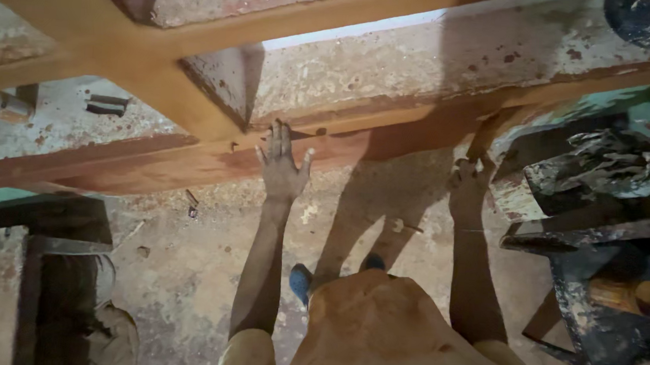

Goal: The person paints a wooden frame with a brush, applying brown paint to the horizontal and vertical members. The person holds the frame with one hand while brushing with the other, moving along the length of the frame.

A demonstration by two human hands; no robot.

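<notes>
Left hand (282,168) lies flat, fingers spread wide, on an orange-brown wooden frame rail (151,164) running left-right; right hand (468,179) grips its upright strut (484,136). Dusty concrete floor (197,273) lies below the fingers.

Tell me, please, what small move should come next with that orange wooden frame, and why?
Probably slide the left hand further along the orange wooden frame before shifting it. That hand lies flat and open on the rail, gripping nothing, while the right hand is closed around a rail at the frame's edge.
</notes>
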